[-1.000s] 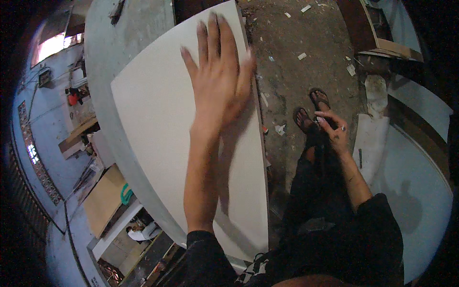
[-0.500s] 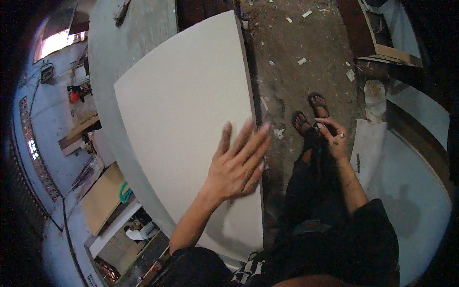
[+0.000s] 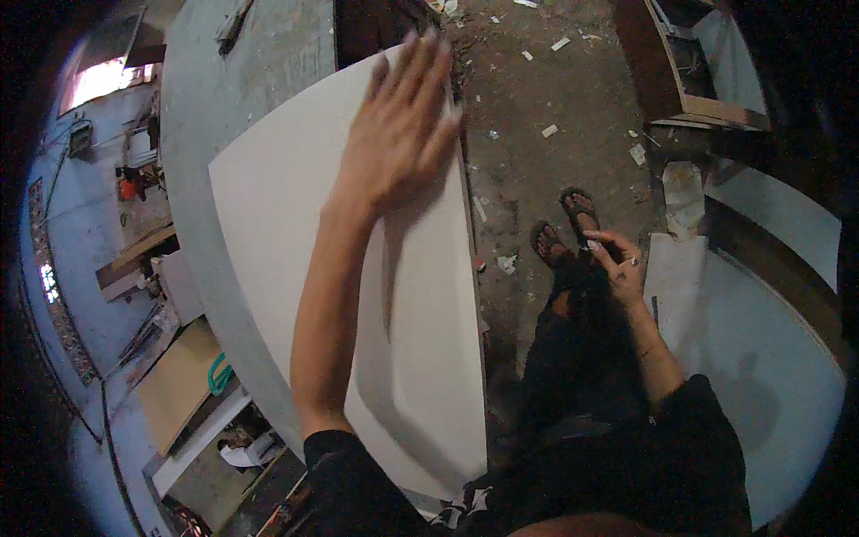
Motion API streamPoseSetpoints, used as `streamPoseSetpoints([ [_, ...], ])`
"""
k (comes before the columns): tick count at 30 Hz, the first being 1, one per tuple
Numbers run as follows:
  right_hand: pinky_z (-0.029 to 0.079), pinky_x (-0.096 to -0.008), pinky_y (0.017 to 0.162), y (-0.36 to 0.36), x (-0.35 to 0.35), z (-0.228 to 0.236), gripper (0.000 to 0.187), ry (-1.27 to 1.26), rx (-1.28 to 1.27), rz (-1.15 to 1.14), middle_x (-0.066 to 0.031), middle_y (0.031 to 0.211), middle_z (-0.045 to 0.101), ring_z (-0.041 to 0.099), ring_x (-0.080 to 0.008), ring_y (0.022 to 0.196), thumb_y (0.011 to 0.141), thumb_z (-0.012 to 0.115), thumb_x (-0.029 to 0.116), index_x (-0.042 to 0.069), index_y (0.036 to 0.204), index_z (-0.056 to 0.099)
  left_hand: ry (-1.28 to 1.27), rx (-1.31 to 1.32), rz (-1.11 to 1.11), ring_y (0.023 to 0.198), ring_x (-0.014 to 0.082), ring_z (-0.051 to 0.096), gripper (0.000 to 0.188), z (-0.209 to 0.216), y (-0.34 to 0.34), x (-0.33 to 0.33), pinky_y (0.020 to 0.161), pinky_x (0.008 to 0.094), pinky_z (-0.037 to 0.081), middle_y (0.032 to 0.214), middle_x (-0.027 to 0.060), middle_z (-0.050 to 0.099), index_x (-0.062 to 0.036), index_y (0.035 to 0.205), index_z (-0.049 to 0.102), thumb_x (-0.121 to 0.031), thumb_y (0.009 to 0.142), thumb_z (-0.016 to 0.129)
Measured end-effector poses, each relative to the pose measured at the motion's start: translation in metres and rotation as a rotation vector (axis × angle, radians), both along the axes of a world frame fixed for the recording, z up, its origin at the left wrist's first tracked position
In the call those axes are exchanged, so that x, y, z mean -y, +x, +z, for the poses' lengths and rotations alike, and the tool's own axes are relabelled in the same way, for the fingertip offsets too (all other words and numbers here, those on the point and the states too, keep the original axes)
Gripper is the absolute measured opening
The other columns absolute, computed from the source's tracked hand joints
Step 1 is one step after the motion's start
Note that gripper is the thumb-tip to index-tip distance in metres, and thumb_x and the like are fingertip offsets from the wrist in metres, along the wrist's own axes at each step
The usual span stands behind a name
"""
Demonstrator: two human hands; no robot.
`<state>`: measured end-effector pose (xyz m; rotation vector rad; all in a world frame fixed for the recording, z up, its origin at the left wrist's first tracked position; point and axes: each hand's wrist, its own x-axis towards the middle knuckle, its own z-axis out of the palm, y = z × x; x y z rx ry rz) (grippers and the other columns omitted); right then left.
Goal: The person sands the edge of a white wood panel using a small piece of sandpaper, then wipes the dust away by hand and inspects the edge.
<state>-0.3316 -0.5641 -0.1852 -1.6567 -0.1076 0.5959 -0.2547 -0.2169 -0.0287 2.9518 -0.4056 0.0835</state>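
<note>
A large white board (image 3: 295,197) lies flat on a grey work surface (image 3: 259,58). Over its far end stretches my left hand (image 3: 394,130), palm down with fingers spread and slightly blurred; whether the palm presses on the board I cannot tell. The arm's shadow falls along the board's right part. Off to the right, above the floor, my right hand (image 3: 620,259) is closed in a pinch. Something small and pale may be between its fingertips, too small to name.
Paper scraps and chips (image 3: 549,131) litter the dirty floor (image 3: 514,85). An open wooden cabinet frame (image 3: 707,107) stands at the far right, with a pale blue panel (image 3: 752,358) nearer. Beyond the work surface on the left lie a brown board (image 3: 174,389) and a green hose loop (image 3: 219,374).
My left hand has swept away from me and slightly left, from the board's right edge to its far end. My right hand keeps the same pinch.
</note>
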Motion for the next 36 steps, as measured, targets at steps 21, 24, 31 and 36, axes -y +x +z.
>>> streamPoseSetpoints([
  [21, 0.048, -0.0248, 0.073, 0.036, 0.030, 0.158, 0.017, -0.218, -0.017, 0.027, -0.0042, 0.089, 0.068, 0.061, -0.0118, 0.080, 0.087, 0.065, 0.009, 0.003, 0.102, 0.070, 0.053, -0.050, -0.076, 0.145, 0.0247, 0.016, 0.060, -0.005, -0.023, -0.009, 0.117, 0.0515, 0.009, 0.155, 0.0074, 0.024, -0.0186, 0.145, 0.035, -0.051, 0.095, 0.040],
  [24, 0.045, -0.0247, 0.065, 0.053, 0.033, 0.170, 0.016, -0.304, 0.066, -0.008, -0.0014, 0.083, 0.065, 0.055, -0.0097, 0.069, 0.087, 0.066, 0.012, 0.004, 0.101, 0.071, -0.011, 0.085, 0.368, 0.145, 0.0250, 0.013, 0.062, -0.002, 0.000, -0.029, 0.116, 0.0522, 0.007, 0.156, 0.0073, 0.020, -0.0143, 0.150, 0.023, -0.049, 0.098, 0.031],
  [31, 0.046, -0.0258, 0.071, 0.142, 0.003, 0.176, 0.018, -0.262, 0.076, -0.073, -0.0016, 0.086, 0.065, 0.056, -0.0098, 0.075, 0.088, 0.066, 0.013, 0.004, 0.102, 0.070, -0.018, -0.026, 0.757, 0.146, 0.0286, 0.010, 0.070, -0.003, -0.038, 0.017, 0.115, 0.0555, 0.002, 0.157, 0.0100, 0.016, -0.0049, 0.148, 0.025, -0.051, 0.096, 0.035],
  [36, 0.048, -0.0272, 0.080, 0.258, -0.079, 0.142, 0.018, -0.188, 0.143, 0.148, -0.0040, 0.095, 0.068, 0.061, -0.0126, 0.088, 0.089, 0.065, 0.013, 0.004, 0.103, 0.070, -0.170, -0.177, 0.413, 0.145, 0.0300, 0.011, 0.075, 0.019, -0.026, 0.066, 0.115, 0.0563, 0.005, 0.157, 0.0125, 0.016, -0.0040, 0.146, 0.029, -0.055, 0.093, 0.040],
])
